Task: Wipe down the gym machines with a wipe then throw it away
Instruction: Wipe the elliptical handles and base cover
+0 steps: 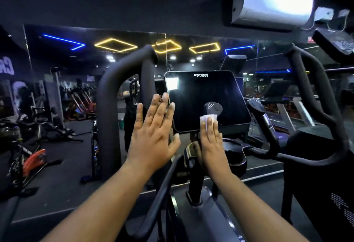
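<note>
Head: short grip [213, 107] before console [201, 92], wipe [206, 119] just below; mirror [76, 65] behind

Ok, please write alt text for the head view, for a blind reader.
A right hand presses a white wipe against a gym machine's dark console screen; the open left hand is at the screen's left edge.

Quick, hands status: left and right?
Left hand: open, fingers straight, at the screen's left edge, holding nothing.
Right hand: open, flat, pressing the wipe on the screen.
</note>
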{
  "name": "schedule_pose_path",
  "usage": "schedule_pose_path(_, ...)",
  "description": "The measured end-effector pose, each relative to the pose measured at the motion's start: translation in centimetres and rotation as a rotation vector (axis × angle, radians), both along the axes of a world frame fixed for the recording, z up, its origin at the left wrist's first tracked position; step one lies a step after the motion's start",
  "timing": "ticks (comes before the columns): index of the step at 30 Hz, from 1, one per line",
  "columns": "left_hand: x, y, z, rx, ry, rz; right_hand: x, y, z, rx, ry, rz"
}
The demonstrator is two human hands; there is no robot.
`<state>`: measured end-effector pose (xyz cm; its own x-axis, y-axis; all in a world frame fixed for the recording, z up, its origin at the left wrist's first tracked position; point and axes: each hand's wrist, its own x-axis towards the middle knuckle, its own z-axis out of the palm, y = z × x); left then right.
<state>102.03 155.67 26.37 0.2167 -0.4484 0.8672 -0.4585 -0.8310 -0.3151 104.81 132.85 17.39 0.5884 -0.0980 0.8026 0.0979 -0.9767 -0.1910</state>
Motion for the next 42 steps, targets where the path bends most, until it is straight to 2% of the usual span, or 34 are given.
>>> schedule_pose_path(3, 0.5, -0.2, 0.3, -0.053, 0.040, -0.020, 1.0, -0.4, 2.7, -0.055, 0.045, -0.129)
schedule_pose_path(7, 0.7, 0.0, 0.2, -0.054, 0.040, -0.035, 1.5, -1.4, 7.8, -0.027, 0.096, -0.149)
schedule_pose_path(11, 0.8, 0.3, -0.2, -0.068, 0.049, -0.062, 0.1, 0.9, 5.2, 0.108, 0.099, -0.151)
schedule_pose_path(15, 0.9, 0.2, -0.3, -0.081, 0.043, -0.086, -1.7, 2.2, 0.5, 0.127, 0.148, -0.188)
schedule_pose_path(19, 0.9, 0.0, -0.3, -0.090, 0.040, -0.109, 0.6, -0.2, 5.0, 0.448, 0.022, 0.006)
schedule_pose_path(22, 0.8, 0.0, -0.3, -0.096, 0.034, -0.109, 2.0, -1.5, 7.7, 0.490, -0.025, 0.044)
schedule_pose_path(25, 0.8, 0.0, -0.2, -0.100, 0.033, -0.122, 1.8, -0.6, 6.7, 0.372, -0.018, -0.012)
schedule_pose_path(30, 0.9, 0.0, -0.2, -0.099, 0.040, -0.140, -0.1, 0.1, 2.6, -0.024, 0.062, -0.208)
schedule_pose_path(34, 0.9, 0.0, 0.1, -0.100, 0.041, -0.144, 0.7, -1.7, 7.2, -0.094, 0.123, -0.189)
schedule_pose_path(37, 0.8, 0.2, 0.0, -0.099, 0.041, -0.145, 1.3, -1.9, 9.0, -0.198, 0.168, -0.257)
schedule_pose_path(42, 0.6, 0.1, 0.0, -0.081, 0.055, -0.138, -0.3, -1.7, 3.5, -0.396, 0.074, -0.232)
